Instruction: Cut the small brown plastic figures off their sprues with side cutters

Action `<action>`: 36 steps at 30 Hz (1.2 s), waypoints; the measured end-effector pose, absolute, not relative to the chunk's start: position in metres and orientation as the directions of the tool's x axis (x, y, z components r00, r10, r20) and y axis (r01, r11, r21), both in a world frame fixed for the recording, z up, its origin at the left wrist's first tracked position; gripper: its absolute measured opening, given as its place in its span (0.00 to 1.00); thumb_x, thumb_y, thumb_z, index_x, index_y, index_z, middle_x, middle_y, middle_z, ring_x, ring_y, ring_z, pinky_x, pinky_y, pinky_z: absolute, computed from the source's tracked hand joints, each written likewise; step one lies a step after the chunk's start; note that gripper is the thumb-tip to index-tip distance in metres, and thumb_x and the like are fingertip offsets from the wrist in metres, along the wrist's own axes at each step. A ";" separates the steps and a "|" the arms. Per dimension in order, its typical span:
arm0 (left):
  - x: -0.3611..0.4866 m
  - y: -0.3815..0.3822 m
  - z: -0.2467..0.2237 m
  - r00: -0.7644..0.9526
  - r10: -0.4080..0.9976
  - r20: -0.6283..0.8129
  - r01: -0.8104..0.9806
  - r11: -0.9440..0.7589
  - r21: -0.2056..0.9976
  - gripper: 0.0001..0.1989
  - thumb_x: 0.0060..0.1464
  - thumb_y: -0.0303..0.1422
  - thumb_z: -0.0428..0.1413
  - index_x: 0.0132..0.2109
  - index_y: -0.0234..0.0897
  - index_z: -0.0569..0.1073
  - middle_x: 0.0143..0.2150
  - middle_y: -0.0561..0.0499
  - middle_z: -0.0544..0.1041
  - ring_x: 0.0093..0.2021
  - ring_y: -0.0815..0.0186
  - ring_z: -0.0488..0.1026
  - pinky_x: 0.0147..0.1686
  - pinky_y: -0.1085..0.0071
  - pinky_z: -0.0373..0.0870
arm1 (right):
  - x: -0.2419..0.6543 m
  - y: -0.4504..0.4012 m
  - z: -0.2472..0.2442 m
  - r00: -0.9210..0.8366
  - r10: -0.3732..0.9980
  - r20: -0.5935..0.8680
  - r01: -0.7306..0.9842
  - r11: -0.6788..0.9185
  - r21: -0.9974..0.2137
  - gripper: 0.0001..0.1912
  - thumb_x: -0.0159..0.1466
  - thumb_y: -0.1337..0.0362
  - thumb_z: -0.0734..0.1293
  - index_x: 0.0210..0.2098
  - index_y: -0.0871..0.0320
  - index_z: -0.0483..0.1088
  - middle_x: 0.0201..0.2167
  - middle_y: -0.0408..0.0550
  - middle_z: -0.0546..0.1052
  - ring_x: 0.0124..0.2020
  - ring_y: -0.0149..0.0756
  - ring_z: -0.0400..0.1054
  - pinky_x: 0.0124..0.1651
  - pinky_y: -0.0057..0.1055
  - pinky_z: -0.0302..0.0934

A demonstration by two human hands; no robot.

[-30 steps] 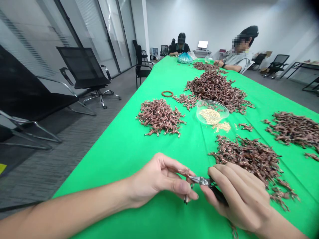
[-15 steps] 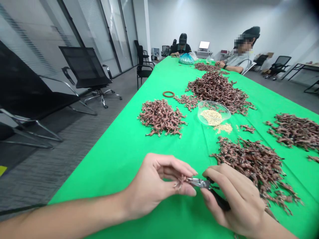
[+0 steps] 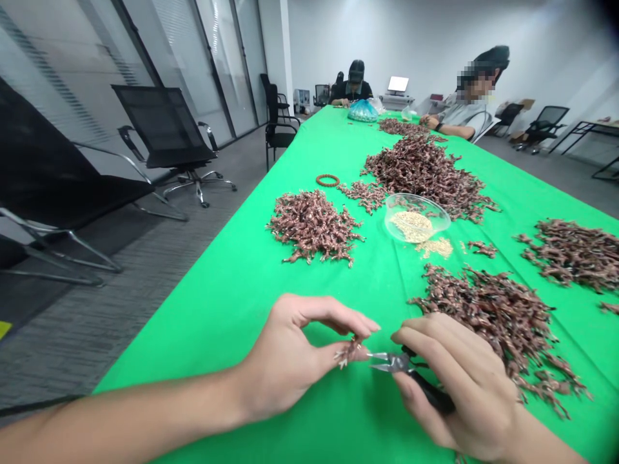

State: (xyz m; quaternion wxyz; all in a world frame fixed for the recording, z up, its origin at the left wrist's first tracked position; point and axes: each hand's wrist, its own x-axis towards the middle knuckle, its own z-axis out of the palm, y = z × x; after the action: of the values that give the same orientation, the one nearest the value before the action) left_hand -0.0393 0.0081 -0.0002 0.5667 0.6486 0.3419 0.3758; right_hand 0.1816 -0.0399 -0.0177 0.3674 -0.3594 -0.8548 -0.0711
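Between thumb and fingertips, my left hand [image 3: 300,361] pinches a small brown animal figurine [image 3: 346,352] with pale legs. My right hand [image 3: 459,380] is wrapped round the black handles of a pair of pliers [image 3: 397,363]. The plier jaws stand parted, their tips just right of the figurine and close to my left thumb. A pile of similar brown figurines [image 3: 488,322] lies beyond and beside my right hand. Another pile of figurines [image 3: 312,225] sits ahead of my left hand.
A clear plastic bowl [image 3: 440,233] holds small beige bits, some spilled beside it. Farther back are a large figurine heap [image 3: 425,171], a brown beaded ring [image 3: 327,180] and a blue bag [image 3: 362,111]. Two people sit at the green-covered table [image 3: 232,309]; chairs stand left.
The plier jaws have opened and drawn back to the right, off the figurine. My left hand still pinches the figurine, which is now tilted a little differently.
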 end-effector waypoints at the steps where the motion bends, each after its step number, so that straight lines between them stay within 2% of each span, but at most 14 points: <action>1: -0.039 0.010 0.000 0.467 0.879 0.099 0.041 -0.134 0.990 0.06 0.49 0.31 0.67 0.37 0.39 0.82 0.38 0.51 0.84 0.41 0.62 0.81 0.44 0.71 0.77 | 0.182 -0.039 -0.017 -0.471 0.587 0.658 0.654 0.733 -0.186 0.13 0.63 0.67 0.65 0.46 0.66 0.68 0.36 0.56 0.74 0.36 0.39 0.68 0.36 0.36 0.64; 5: -0.040 0.023 -0.003 0.372 0.925 0.074 0.103 -0.121 0.987 0.09 0.53 0.33 0.64 0.43 0.38 0.80 0.42 0.49 0.83 0.43 0.62 0.80 0.46 0.70 0.75 | 0.178 -0.037 -0.015 -0.543 0.673 0.502 0.624 0.724 -0.296 0.09 0.64 0.66 0.64 0.43 0.62 0.67 0.35 0.52 0.73 0.35 0.39 0.67 0.37 0.36 0.63; 8: -0.040 0.036 -0.007 0.294 0.955 0.052 0.058 -0.072 0.996 0.11 0.53 0.32 0.64 0.44 0.35 0.77 0.46 0.46 0.82 0.45 0.60 0.79 0.48 0.67 0.74 | 0.170 -0.041 -0.014 -0.611 0.703 0.365 0.632 0.710 -0.311 0.06 0.64 0.63 0.64 0.38 0.60 0.67 0.33 0.51 0.73 0.35 0.40 0.66 0.39 0.39 0.63; 10: -0.040 0.043 -0.010 0.264 0.964 0.031 0.029 -0.040 0.999 0.12 0.52 0.32 0.64 0.44 0.34 0.76 0.46 0.44 0.82 0.46 0.59 0.79 0.49 0.65 0.74 | 0.162 -0.045 -0.015 -0.642 0.705 0.302 0.636 0.709 -0.304 0.08 0.63 0.63 0.64 0.39 0.60 0.69 0.33 0.50 0.73 0.35 0.41 0.66 0.40 0.41 0.64; 12: -0.040 0.047 -0.012 0.253 0.967 0.016 0.017 -0.021 1.000 0.13 0.52 0.32 0.64 0.44 0.34 0.75 0.46 0.44 0.82 0.46 0.59 0.79 0.48 0.65 0.73 | 0.154 -0.048 -0.019 -0.660 0.697 0.282 0.629 0.717 -0.301 0.11 0.62 0.63 0.64 0.43 0.60 0.70 0.35 0.49 0.75 0.37 0.41 0.67 0.43 0.41 0.65; 14: -0.040 0.048 -0.014 0.258 0.966 0.006 0.023 -0.012 1.000 0.13 0.52 0.32 0.64 0.44 0.34 0.75 0.45 0.44 0.82 0.46 0.59 0.79 0.48 0.65 0.73 | 0.149 -0.050 -0.024 -0.660 0.688 0.303 0.632 0.726 -0.272 0.17 0.61 0.60 0.65 0.48 0.61 0.69 0.41 0.51 0.76 0.43 0.44 0.68 0.51 0.43 0.64; 17: -0.040 0.047 -0.015 0.268 0.963 -0.003 0.046 -0.010 0.999 0.13 0.52 0.32 0.64 0.44 0.34 0.74 0.45 0.43 0.82 0.46 0.60 0.78 0.48 0.65 0.72 | 0.145 -0.050 -0.032 -0.697 0.645 0.313 0.614 0.763 -0.204 0.26 0.60 0.54 0.66 0.52 0.64 0.68 0.51 0.55 0.75 0.55 0.48 0.66 0.64 0.42 0.54; 22: -0.038 0.047 -0.019 0.240 0.971 -0.016 0.013 0.013 1.000 0.16 0.52 0.34 0.64 0.45 0.35 0.71 0.46 0.42 0.82 0.45 0.59 0.79 0.48 0.62 0.73 | 0.143 -0.049 -0.026 -0.756 0.584 0.296 0.594 0.802 -0.066 0.38 0.65 0.44 0.60 0.61 0.71 0.60 0.63 0.62 0.65 0.67 0.49 0.54 0.69 0.38 0.48; 24: -0.038 0.048 -0.020 0.236 0.972 0.002 0.003 -0.003 1.000 0.14 0.52 0.35 0.64 0.42 0.35 0.71 0.45 0.43 0.82 0.44 0.59 0.79 0.48 0.62 0.73 | 0.144 -0.047 -0.019 -0.767 0.583 0.269 0.582 0.808 -0.092 0.40 0.66 0.43 0.59 0.64 0.71 0.56 0.65 0.63 0.62 0.68 0.49 0.50 0.70 0.39 0.44; 27: -0.039 0.050 -0.021 0.241 0.967 0.079 0.059 -0.096 0.994 0.12 0.51 0.36 0.65 0.39 0.35 0.72 0.46 0.43 0.82 0.46 0.58 0.78 0.49 0.62 0.72 | 0.150 -0.045 -0.006 -0.759 0.612 0.221 0.573 0.790 -0.220 0.42 0.65 0.42 0.59 0.66 0.68 0.52 0.66 0.61 0.59 0.69 0.48 0.48 0.72 0.44 0.38; 29: -0.040 0.052 -0.019 0.257 0.954 0.154 0.139 -0.194 0.971 0.10 0.50 0.36 0.65 0.38 0.35 0.75 0.46 0.43 0.81 0.47 0.57 0.77 0.52 0.61 0.70 | 0.155 -0.043 0.001 -0.739 0.625 0.252 0.555 0.776 -0.300 0.40 0.63 0.44 0.60 0.64 0.68 0.55 0.64 0.61 0.61 0.67 0.48 0.51 0.71 0.47 0.41; 32: -0.043 0.058 -0.014 0.288 0.909 0.301 0.275 -0.379 0.884 0.07 0.52 0.36 0.63 0.36 0.37 0.79 0.44 0.45 0.81 0.48 0.57 0.75 0.55 0.60 0.67 | 0.165 -0.040 0.004 -0.659 0.661 0.358 0.571 0.750 -0.335 0.29 0.65 0.53 0.60 0.59 0.67 0.61 0.58 0.61 0.68 0.60 0.47 0.60 0.64 0.49 0.52; 34: -0.044 0.065 -0.009 0.310 0.871 0.382 0.354 -0.478 0.804 0.07 0.53 0.37 0.62 0.37 0.38 0.80 0.42 0.46 0.81 0.47 0.58 0.75 0.54 0.61 0.67 | 0.173 -0.036 0.002 -0.567 0.695 0.442 0.622 0.714 -0.323 0.22 0.67 0.59 0.60 0.56 0.65 0.63 0.54 0.60 0.71 0.55 0.46 0.64 0.57 0.47 0.59; 36: -0.044 0.073 -0.004 0.334 0.845 0.417 0.420 -0.530 0.737 0.08 0.55 0.37 0.61 0.39 0.39 0.80 0.41 0.47 0.81 0.44 0.59 0.76 0.49 0.62 0.69 | 0.183 -0.030 0.001 -0.469 0.717 0.516 0.671 0.669 -0.319 0.18 0.67 0.62 0.61 0.54 0.63 0.65 0.51 0.58 0.72 0.52 0.44 0.66 0.54 0.45 0.61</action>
State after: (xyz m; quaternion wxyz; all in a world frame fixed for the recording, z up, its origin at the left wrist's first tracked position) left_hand -0.0444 0.0735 -0.0041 0.2611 0.7740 0.4088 0.4071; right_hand 0.1833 -0.0303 0.0006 0.3180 -0.4052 -0.8564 0.0355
